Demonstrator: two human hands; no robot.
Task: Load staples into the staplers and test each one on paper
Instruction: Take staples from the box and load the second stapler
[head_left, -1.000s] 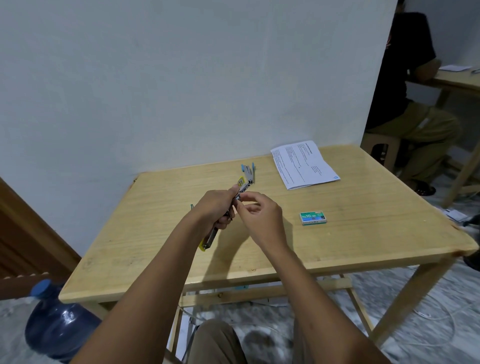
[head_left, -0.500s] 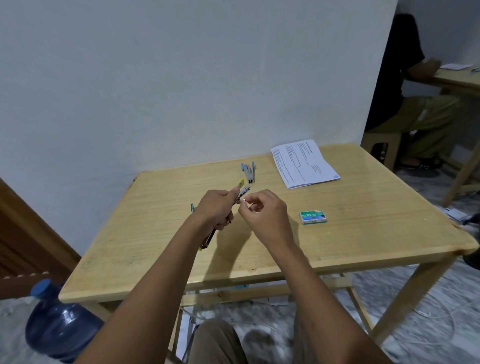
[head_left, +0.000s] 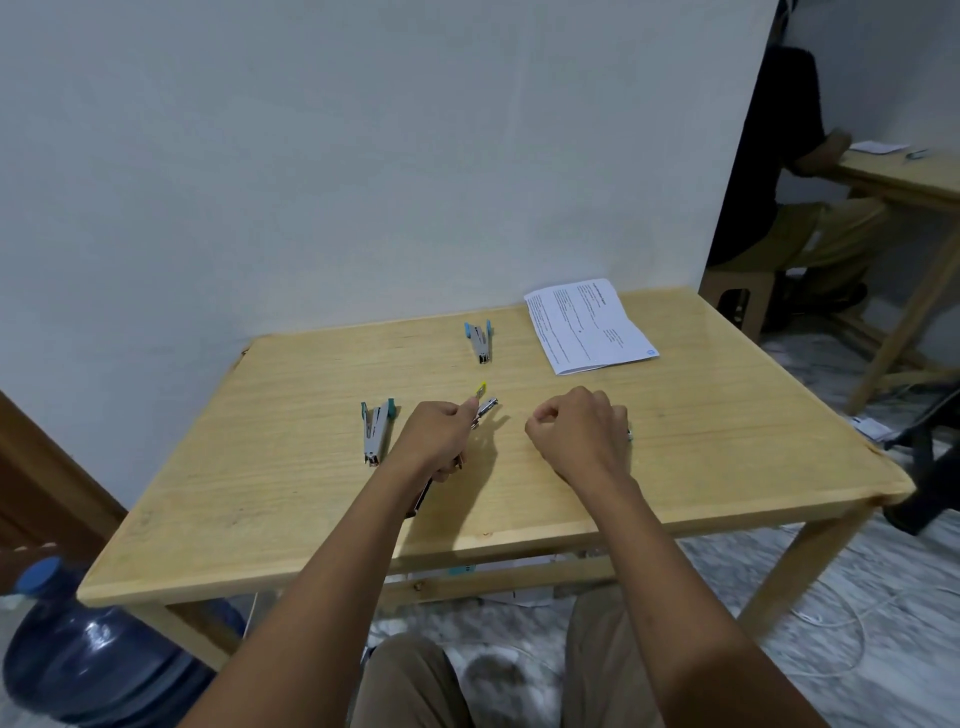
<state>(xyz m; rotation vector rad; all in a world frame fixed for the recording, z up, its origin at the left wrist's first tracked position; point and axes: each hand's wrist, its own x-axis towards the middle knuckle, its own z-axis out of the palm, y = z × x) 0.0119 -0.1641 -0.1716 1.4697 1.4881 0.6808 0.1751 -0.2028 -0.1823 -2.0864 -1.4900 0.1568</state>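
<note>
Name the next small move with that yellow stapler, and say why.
Probably bring the right hand with a staple strip over to the yellow stapler: the left hand grips it swung open, and the right hand sits curled apart from it, contents hidden.

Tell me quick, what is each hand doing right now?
Left hand: holding a yellow-tipped metal stapler.
Right hand: fingers curled; whether it holds anything cannot be told.

We could read nothing for certain. The printed sheet (head_left: 589, 327) beyond the right hand (head_left: 574, 434) carried lines of text, all too small to make out.
</note>
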